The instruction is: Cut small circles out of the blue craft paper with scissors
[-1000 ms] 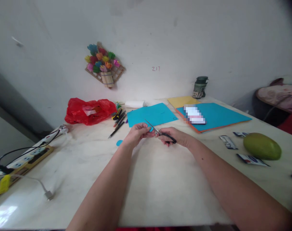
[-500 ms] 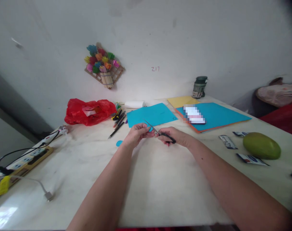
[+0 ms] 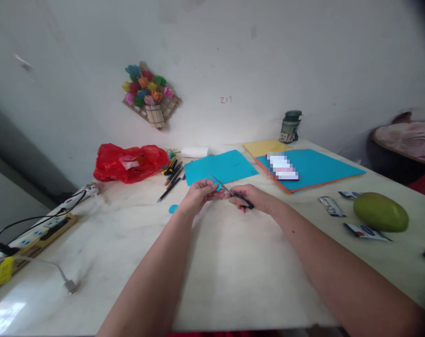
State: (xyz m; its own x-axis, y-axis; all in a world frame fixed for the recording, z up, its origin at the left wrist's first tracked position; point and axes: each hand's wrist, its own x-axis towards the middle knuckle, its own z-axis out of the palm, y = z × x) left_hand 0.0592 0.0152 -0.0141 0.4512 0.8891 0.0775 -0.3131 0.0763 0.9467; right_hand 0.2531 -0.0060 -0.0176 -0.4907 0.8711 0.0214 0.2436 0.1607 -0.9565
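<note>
Both hands meet over the middle of the bench [image 3: 233,262]: the left hand [image 3: 198,194] pinches a small blue paper piece [image 3: 218,187], and the right hand [image 3: 256,199] is closed around the scissors [image 3: 233,193], blades parted at the paper's edge. This looks like mid-cut trimming; continuing calls for turning the piece steadily into the blades. Beyond lie a blue sheet [image 3: 221,166] and pens [image 3: 172,175].

Left arm: bare, stretched forward over the table, wrist bent a little inward.
Left hand [image 3: 198,195]: fingers pinched together.
Right arm: bare, reaching in from the right.
Right hand [image 3: 255,197]: fingers curled closed, knuckles up.
</note>
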